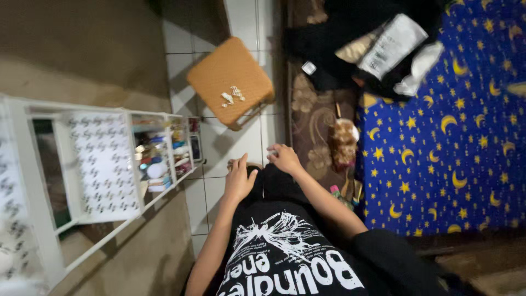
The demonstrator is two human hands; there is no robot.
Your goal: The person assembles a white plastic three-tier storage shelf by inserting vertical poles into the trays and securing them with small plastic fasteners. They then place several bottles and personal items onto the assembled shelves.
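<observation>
My left hand [239, 178] lies flat on my black-clad knee [274, 186], fingers stretched out and holding nothing. My right hand [285, 159] rests on the other knee with its fingers curled loosely. A small pale spot shows at its fingertips, and I cannot tell whether it is something held. Both bare forearms reach up from the bottom of the view over my black printed shirt [285, 252]. An orange woven stool [230, 77] stands on the white tiled floor [219, 142] beyond my hands, with a few small white items [233, 96] on top.
A white shelf rack [98, 164] at the left holds several small bottles and jars [156, 159]. At the right is a blue sheet with yellow stars and moons [449, 137], with black clothing and a plastic package [392, 46] on it. A brown fuzzy object [342, 142] lies on a brown patterned rug [312, 109].
</observation>
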